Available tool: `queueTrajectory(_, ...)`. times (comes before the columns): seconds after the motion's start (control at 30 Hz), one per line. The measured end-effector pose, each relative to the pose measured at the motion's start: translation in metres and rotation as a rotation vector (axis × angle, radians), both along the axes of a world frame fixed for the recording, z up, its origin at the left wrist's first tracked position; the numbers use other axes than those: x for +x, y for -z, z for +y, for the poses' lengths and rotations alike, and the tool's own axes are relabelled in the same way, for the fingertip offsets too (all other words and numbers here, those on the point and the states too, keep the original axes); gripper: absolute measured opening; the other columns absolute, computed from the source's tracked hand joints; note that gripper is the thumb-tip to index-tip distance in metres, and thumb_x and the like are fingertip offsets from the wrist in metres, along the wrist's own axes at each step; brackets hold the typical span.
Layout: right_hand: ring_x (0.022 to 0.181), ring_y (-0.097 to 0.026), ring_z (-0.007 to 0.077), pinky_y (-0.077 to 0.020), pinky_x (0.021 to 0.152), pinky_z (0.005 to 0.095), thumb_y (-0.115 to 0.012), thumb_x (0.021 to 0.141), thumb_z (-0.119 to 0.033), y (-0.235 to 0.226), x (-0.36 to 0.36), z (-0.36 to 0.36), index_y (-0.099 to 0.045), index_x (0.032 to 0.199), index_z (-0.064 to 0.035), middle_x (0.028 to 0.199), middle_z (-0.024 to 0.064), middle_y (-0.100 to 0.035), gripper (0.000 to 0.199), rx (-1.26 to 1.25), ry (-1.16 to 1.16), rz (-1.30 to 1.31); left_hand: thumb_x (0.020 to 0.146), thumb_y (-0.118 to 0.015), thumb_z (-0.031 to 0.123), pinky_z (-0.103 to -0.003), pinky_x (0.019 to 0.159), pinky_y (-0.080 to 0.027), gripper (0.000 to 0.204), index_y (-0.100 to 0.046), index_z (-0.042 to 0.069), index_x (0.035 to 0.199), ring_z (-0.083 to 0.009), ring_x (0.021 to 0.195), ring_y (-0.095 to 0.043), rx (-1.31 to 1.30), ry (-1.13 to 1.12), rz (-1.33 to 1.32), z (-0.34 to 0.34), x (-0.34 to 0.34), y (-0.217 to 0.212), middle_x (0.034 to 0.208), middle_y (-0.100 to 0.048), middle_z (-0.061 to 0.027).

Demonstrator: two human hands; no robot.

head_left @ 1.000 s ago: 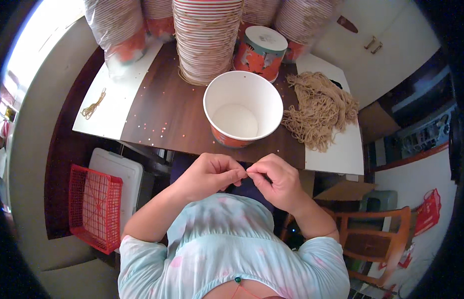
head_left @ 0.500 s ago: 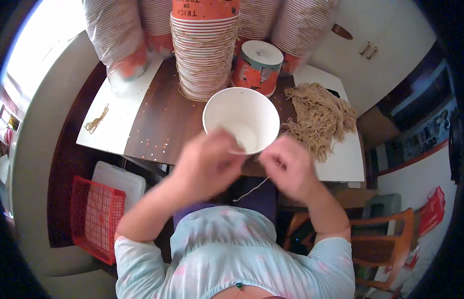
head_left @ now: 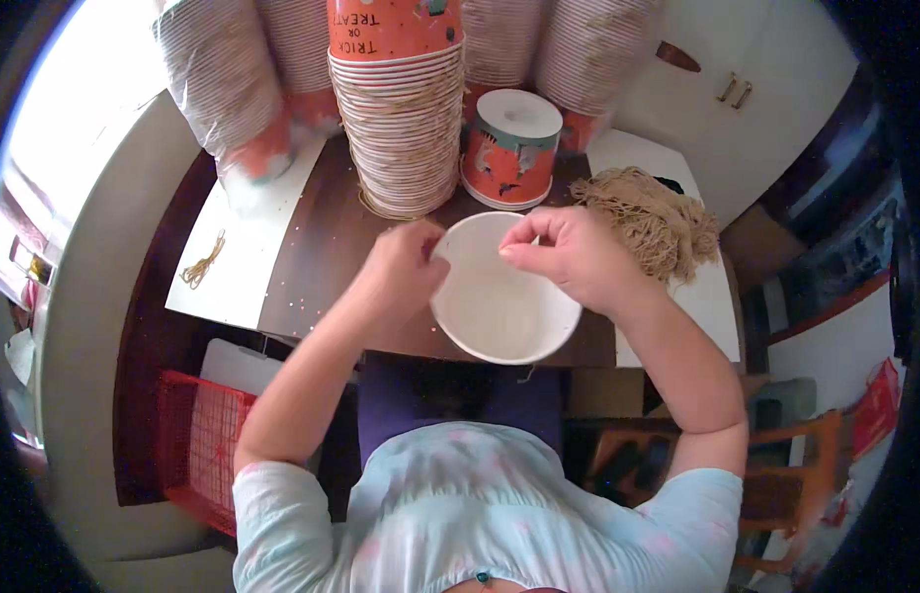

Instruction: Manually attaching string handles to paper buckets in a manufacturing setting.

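Note:
A white-lined paper bucket [head_left: 509, 306] stands at the table's near edge, its round mouth facing up toward me. At the left side of its rim my left hand [head_left: 401, 267] is curled closed, thumb near the edge; what its fingers hold is hidden. Over the far right part of the mouth my right hand [head_left: 579, 259] makes a pinch with thumb and forefinger. Whatever lies between those fingertips is too small to make out. A short cord end [head_left: 526, 374] hangs below the near rim.
A tall stack of nested buckets [head_left: 401, 128] rises behind, with an upside-down orange bucket [head_left: 509, 163] beside it. Wrapped stacks [head_left: 218, 89] line the back. A heap of tan cords [head_left: 653, 217] lies right, a small cord bundle [head_left: 203, 262] left. A red crate [head_left: 208, 445] is lower left.
The bucket has come nearer and to the right. My right hand has moved up over its mouth, and my left hand has shifted from the near rim to its left side.

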State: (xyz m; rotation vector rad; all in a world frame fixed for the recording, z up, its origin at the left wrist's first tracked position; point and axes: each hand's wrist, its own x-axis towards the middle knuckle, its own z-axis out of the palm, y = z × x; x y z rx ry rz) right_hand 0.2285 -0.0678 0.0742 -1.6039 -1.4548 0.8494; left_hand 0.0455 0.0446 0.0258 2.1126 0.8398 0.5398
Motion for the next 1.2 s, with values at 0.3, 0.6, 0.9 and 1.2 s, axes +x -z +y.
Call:
queueTrajectory(0.3,0.068,-0.056,0.0075,-0.0461,0.06,0.0259,-0.063,0.082,-0.012,0.049,-0.028,0.018,-0.064,0.081,-0.0001,0.073,0.0016,-0.063,0.012,-0.134,-0.059,-0.068,0.095,-0.053,0.018,-0.02,0.05,-0.045,0.03,-0.055,-0.002,0.116,-0.005,0.059,-0.054,-0.686,-0.12,-0.443,-0.051,-0.038,0.016,0.074,-0.059,-0.001)
queueTrajectory(0.6,0.066,-0.057,0.009,-0.0469,0.06,0.0276,-0.062,0.081,-0.012,0.047,-0.034,0.019,-0.064,0.08,0.0007,0.073,0.0033,-0.063,0.013,-0.176,-0.039,0.002,0.094,-0.052,0.012,-0.019,0.053,-0.043,0.023,-0.059,-0.004,0.11,-0.004,0.06,-0.052,-0.537,-0.112,-0.366,-0.038,-0.035,0.025,0.072,-0.059,0.0002)
queueTrajectory(0.9,0.065,-0.057,0.009,-0.0467,0.059,0.0284,-0.063,0.082,-0.013,0.051,-0.038,0.023,-0.065,0.079,-0.0004,0.07,0.0031,-0.063,0.013,-0.15,-0.02,-0.026,0.093,-0.051,0.006,-0.02,0.056,-0.046,0.023,-0.059,-0.005,0.111,-0.0059,0.064,-0.055,-0.475,-0.063,-0.288,-0.036,-0.032,0.024,0.076,-0.062,-0.0022)
queueTrajectory(1.2,0.065,-0.057,0.0088,-0.0468,0.059,0.0278,-0.064,0.082,-0.013,0.05,-0.041,0.024,-0.067,0.08,0.0005,0.07,0.0041,-0.065,0.014,-0.164,-0.053,-0.026,0.09,-0.055,0.004,-0.023,0.059,-0.049,0.015,-0.064,-0.003,0.1,-0.0088,0.067,-0.059,-0.156,0.022,-0.147,-0.034,-0.037,0.022,0.079,-0.064,-0.0027)
